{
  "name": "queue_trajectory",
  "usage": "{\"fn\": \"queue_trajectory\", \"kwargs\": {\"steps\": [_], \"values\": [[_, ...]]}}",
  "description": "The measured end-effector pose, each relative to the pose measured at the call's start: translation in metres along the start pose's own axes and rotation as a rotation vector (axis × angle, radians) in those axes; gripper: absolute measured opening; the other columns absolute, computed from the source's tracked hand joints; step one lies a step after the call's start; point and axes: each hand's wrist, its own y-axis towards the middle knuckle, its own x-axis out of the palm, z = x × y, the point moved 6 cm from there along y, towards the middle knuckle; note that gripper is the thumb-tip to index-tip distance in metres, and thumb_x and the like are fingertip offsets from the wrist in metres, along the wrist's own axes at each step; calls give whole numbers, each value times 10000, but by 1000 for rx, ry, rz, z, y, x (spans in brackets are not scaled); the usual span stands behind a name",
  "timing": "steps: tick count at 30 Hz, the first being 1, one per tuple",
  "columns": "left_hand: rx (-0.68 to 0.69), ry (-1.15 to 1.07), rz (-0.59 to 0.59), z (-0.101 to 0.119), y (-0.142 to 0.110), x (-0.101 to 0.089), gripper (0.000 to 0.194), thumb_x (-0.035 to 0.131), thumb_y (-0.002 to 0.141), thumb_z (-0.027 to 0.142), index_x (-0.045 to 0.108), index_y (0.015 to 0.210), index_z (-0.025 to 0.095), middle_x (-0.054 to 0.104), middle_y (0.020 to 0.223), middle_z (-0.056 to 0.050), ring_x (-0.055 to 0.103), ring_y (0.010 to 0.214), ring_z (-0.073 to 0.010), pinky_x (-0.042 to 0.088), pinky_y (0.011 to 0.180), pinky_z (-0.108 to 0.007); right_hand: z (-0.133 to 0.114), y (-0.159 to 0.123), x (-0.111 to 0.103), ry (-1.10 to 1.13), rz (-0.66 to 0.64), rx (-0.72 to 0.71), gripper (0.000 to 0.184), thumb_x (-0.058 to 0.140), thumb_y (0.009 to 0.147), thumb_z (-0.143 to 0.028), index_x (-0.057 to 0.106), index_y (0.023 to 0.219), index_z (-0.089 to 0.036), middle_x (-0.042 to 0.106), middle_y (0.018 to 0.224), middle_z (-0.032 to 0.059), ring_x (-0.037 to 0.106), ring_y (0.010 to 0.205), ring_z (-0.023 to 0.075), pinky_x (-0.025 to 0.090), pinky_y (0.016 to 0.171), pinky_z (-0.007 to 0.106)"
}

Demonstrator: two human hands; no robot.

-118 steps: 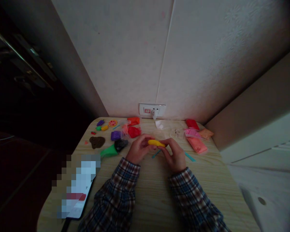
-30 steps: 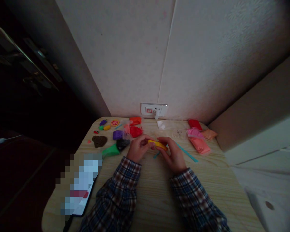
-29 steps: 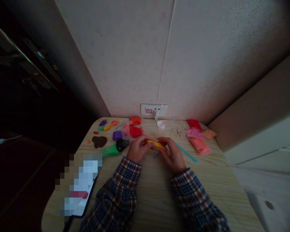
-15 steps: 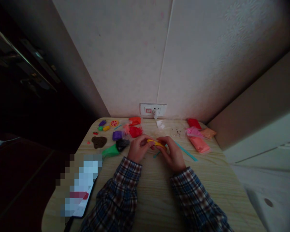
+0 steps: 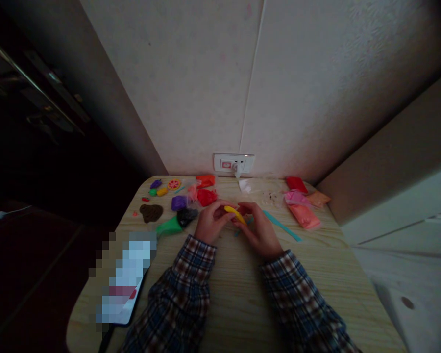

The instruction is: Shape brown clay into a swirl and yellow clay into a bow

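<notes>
Yellow piece: long and gently curved, banana-like, held up over the middle of the table, slanting from its far left end down toward the right palm.
Left hand: curled in, thumb and fingers gripping the upper end of that piece.
Right hand: fingers bent, thumb and fingertips closed about its lower end; I can't make out every fingertip.
Sleeves: blue, brown and white plaid, on both arms.
Blue strip: flat and narrow, lying slantwise just beside the right hand.
Near the left hand: a green packet with a black bag against it, a purple packet, a red packet.
Far left corner: a grape-like purple cluster, a round citrus-like slice, a brown lump nearer the person.
Right side: red, pink, orange and coral packets bunched together.
Phone: screen lit and blurred over, by the left sleeve.
Table: pale wood grain, set at the wall beneath a socket.
</notes>
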Motion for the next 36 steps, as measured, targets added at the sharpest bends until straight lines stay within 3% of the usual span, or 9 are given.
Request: {"fn": "queue_trajectory", "kwargs": {"steps": [6,12,20,26,36], "values": [[-48,-30,25,-3,0,-1,256,722,669,309,548,791,167,631,751,11,636,674,-135,528,708,-290,-1,-1,-6,-136,63,-13,152,496,909,-323,561,1003,-224,655,909,67,602,839,225,470,748,376],[4,3,-21,-1,-1,4,271,737,653,298,590,830,156,636,860,-28,638,785,-164,522,770,-313,-2,0,-12,-139,98,-30,168,471,920,-321,587,982,-216,654,886,64,593,821,224,463,717,369],[-12,45,-16,-4,0,1,207,697,709,314,582,778,156,641,672,7,642,648,-149,513,697,-289,-5,-1,-13,-92,118,-48,139,511,904,-318,588,969,-222,645,875,53,597,823,216,484,720,365],[-42,-89,-57,-1,-2,7,306,766,623,317,600,824,156,657,805,-9,661,714,-158,533,716,-302,-11,-1,-18,-75,160,-80,116,540,893,-315,608,920,-225,646,803,39,609,747,196,496,652,333],[-85,-118,-50,1,-2,6,278,783,603,333,622,713,135,651,661,6,636,608,-129,521,650,-267,-15,-1,-20,-48,157,-116,96,567,881,-285,607,933,-215,657,809,40,614,745,190,499,646,320]]}}
